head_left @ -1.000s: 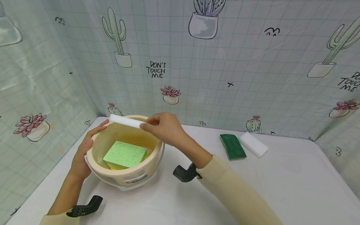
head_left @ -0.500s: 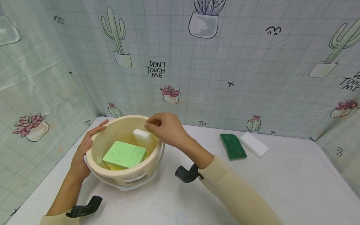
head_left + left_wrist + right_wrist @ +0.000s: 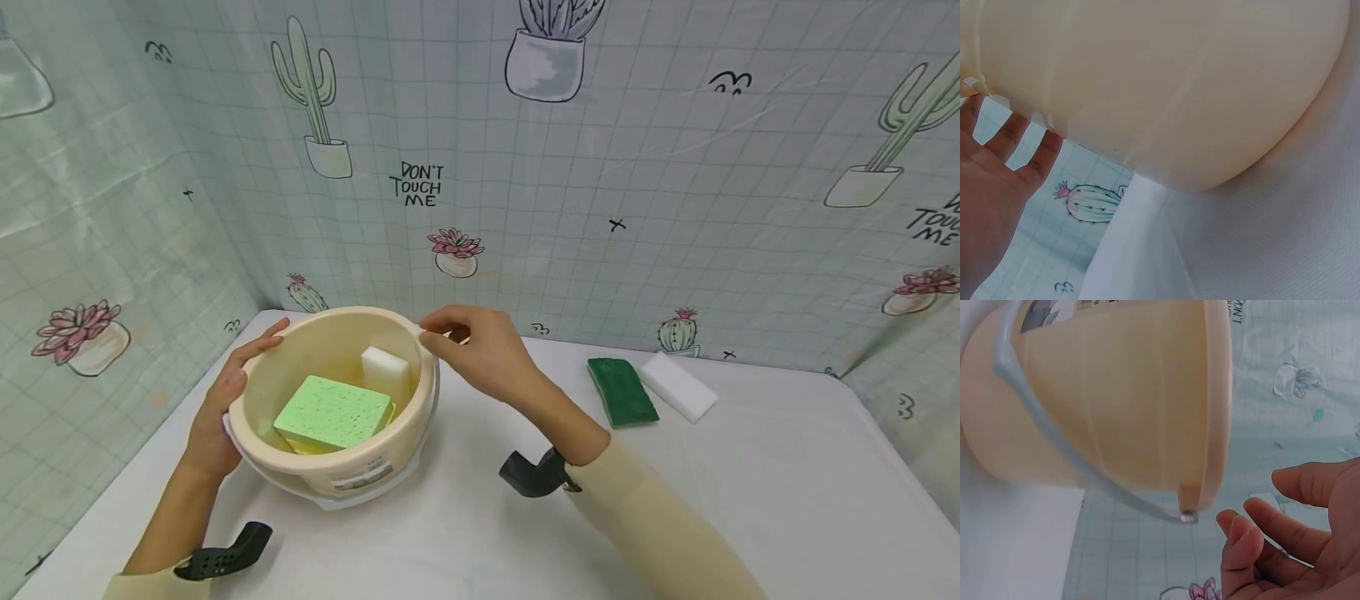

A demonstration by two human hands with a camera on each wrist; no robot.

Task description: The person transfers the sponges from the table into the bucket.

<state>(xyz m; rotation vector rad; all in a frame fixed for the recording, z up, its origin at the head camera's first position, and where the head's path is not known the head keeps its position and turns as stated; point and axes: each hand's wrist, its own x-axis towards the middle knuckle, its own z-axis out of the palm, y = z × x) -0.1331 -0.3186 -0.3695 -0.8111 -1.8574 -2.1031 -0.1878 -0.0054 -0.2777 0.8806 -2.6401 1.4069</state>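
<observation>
A cream bucket (image 3: 408, 446) stands on the left of the table, its white handle (image 3: 1079, 453) hanging down. Inside, a light green sponge (image 3: 333, 412) lies above something yellow. Behind it a white sponge block (image 3: 386, 372) stands tilted against the inner wall. My left hand (image 3: 213, 421) rests against the bucket's left side, its fingers stretched along the outside, as the left wrist view shows. Beside the right rim is my right hand (image 3: 483, 354), fingers loosely bent, with nothing in it. A gap between it and the bucket shows in the right wrist view.
Right of the bucket, a dark green scouring pad (image 3: 622, 392) lies on the white table (image 3: 750, 500), close to another white sponge block (image 3: 678, 386). A cactus-printed curtain (image 3: 555, 192) hangs behind the table and along its sides.
My right hand let go of the white sponge block, which dropped from rim height into the bucket. The hand then moved right, off the bucket's opening. My left hand stayed in place.
</observation>
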